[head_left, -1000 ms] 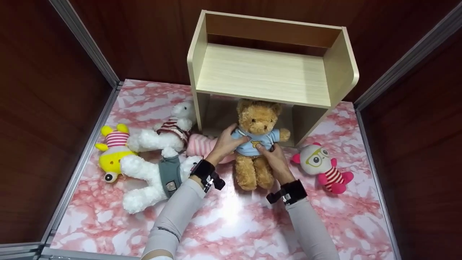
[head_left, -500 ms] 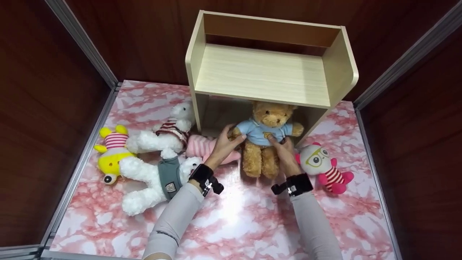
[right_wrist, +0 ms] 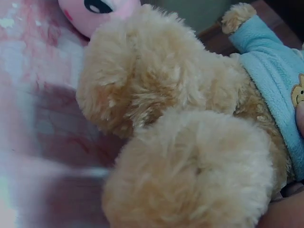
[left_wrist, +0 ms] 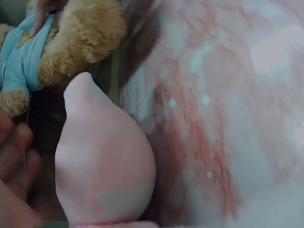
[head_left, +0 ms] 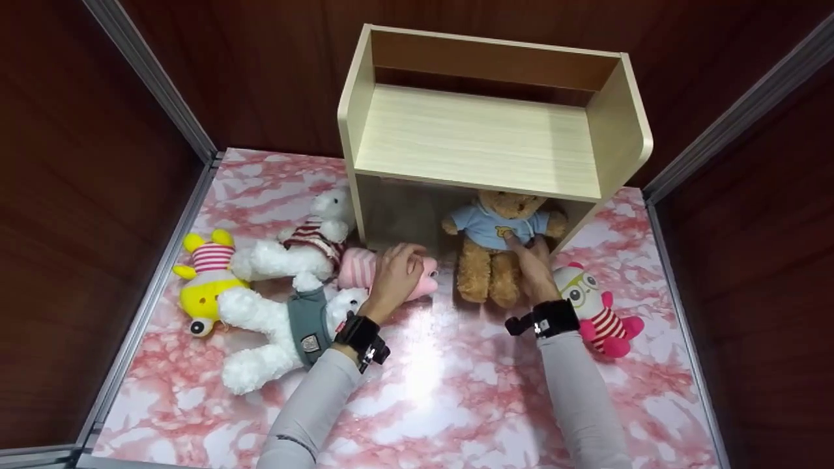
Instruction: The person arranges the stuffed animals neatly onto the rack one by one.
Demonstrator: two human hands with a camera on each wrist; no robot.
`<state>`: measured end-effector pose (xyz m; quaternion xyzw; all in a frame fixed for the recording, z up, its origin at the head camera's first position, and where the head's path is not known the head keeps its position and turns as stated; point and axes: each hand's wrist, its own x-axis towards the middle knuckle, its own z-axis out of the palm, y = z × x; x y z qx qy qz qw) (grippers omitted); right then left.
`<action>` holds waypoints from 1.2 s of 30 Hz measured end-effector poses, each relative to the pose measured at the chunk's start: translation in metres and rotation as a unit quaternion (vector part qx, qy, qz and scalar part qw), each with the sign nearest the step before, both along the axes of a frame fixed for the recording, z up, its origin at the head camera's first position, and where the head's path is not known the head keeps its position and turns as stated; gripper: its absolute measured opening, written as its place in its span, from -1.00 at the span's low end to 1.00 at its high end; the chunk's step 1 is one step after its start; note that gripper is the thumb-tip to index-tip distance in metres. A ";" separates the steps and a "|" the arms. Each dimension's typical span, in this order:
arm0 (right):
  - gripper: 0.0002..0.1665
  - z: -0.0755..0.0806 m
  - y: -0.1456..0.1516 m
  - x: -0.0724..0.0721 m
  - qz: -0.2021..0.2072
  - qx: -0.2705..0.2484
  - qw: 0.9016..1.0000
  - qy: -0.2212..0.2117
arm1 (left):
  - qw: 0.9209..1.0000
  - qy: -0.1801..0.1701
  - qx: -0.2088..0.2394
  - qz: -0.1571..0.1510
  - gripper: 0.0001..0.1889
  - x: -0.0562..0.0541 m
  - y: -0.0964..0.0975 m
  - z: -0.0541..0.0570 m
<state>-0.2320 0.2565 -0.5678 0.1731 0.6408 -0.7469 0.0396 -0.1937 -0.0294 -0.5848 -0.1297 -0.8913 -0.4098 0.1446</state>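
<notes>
A brown teddy bear (head_left: 490, 260) in a light blue top sits at the right end of the lower compartment, its head partly hidden under the shelf board. My right hand (head_left: 535, 268) grips its side, thumb on the bear's chest and the other fingers mostly hidden. The furry legs (right_wrist: 190, 175) fill the right wrist view. Apart from the bear, my left hand (head_left: 395, 277) is over a pink plush toy (head_left: 425, 280) with a striped body. In the left wrist view its blurred, loosely bent fingers (left_wrist: 21, 156) lie beside the pink toy (left_wrist: 104, 156).
A pale wooden two-level shelf (head_left: 475, 140) stands at the back. Left lie a white plush in a green vest (head_left: 307, 326), a white plush in a striped top (head_left: 313, 241) and a yellow plush (head_left: 202, 296). A pink panda plush (head_left: 606, 319) lies right, close to my right wrist.
The teddy bear has moved right and farther into the lower compartment with my right hand. My left hand has let go of the bear and come over the pink plush.
</notes>
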 end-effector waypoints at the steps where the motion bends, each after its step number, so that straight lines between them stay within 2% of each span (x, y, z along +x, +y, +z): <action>1: 0.05 0.001 0.001 -0.001 0.000 -0.001 1.000 0.002 | 0.999 0.011 -0.031 0.009 -0.79 0.001 -0.001 -0.001; 3: 0.05 0.002 0.004 -0.003 0.002 -0.001 1.000 0.001 | 0.997 0.015 -0.076 0.022 -0.80 0.003 -0.002 -0.005; 5: 0.04 0.003 0.006 -0.006 0.006 0.000 1.000 -0.002 | 0.996 0.010 -0.085 0.024 -0.82 0.006 -0.003 -0.009; 8: 0.01 0.004 0.008 -0.009 0.013 -0.001 1.000 -0.007 | 0.997 0.009 -0.071 0.021 -0.83 0.008 -0.005 -0.018; 14: -0.07 0.001 0.012 -0.022 0.007 -0.011 1.000 0.021 | 0.998 0.024 -0.041 0.028 -0.84 0.007 -0.005 -0.028; 21: -0.05 -0.005 0.018 -0.032 -0.010 -0.012 0.999 0.030 | 0.999 -0.026 -0.005 0.042 -0.86 0.006 0.000 -0.033; 27: -0.11 -0.010 0.028 -0.036 -0.030 -0.021 0.999 0.020 | 0.999 -0.006 0.001 0.046 -0.89 0.007 0.006 -0.036; 31: -0.15 -0.013 0.030 -0.038 -0.035 -0.011 0.999 0.001 | 0.999 -0.026 -0.001 0.041 -0.89 0.007 0.007 -0.038; 36: -0.24 -0.018 0.029 -0.044 -0.046 -0.005 0.999 0.005 | 0.998 -0.046 -0.019 0.039 -0.88 0.007 0.007 -0.040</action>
